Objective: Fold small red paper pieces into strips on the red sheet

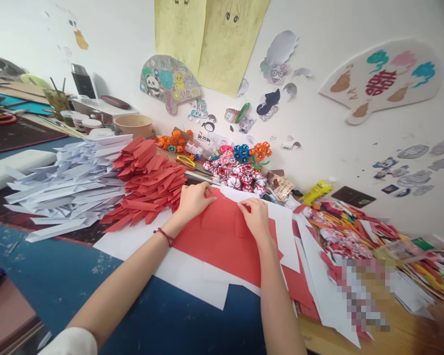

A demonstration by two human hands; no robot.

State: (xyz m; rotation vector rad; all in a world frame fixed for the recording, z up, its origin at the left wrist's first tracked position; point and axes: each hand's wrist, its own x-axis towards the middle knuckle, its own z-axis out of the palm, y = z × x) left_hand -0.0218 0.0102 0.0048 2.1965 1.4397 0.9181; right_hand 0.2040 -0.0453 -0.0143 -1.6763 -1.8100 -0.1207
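My left hand [195, 201], with a dark red braided bracelet on its wrist, pinches the upper left corner of a red sheet of paper [222, 212]. At the sheet's right edge, the thumb and fingers of my right hand [256, 215] are closed on the paper. The held sheet is slightly raised and shows faint crease lines. Beneath it lie more red paper [222, 259] and white sheets [192, 283]. A pile of folded red paper pieces [148, 177] is left of my left hand, beside a larger pile of folded white paper pieces [77, 182].
Paper flowers [240, 175] and a brown bowl [133, 123] stand along the wall. On the right, a yellow bottle [318, 191] lies near heaped colourful craft pieces [340, 224]. A white case [18, 167] sits left on the blue table [148, 320].
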